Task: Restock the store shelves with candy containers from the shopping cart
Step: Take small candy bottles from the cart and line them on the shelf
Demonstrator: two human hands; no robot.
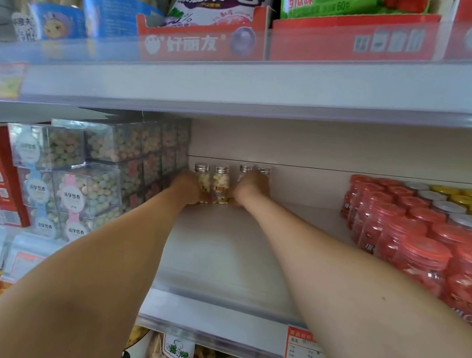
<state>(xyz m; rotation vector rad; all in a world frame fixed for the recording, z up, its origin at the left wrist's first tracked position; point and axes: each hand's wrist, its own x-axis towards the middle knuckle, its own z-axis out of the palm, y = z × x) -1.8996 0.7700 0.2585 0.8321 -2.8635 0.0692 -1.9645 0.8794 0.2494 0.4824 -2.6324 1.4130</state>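
Both your arms reach to the far back of the shelf (220, 253). Your left hand (187, 186) touches the leftmost of four silver-capped candy bottles (220, 185), and your right hand (252, 189) covers two. Your fingers are hidden, so I cannot tell the grip.

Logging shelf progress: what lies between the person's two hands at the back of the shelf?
Head view: small silver-capped candy bottles stand upright between the left hand and the right hand, filling that stretch.
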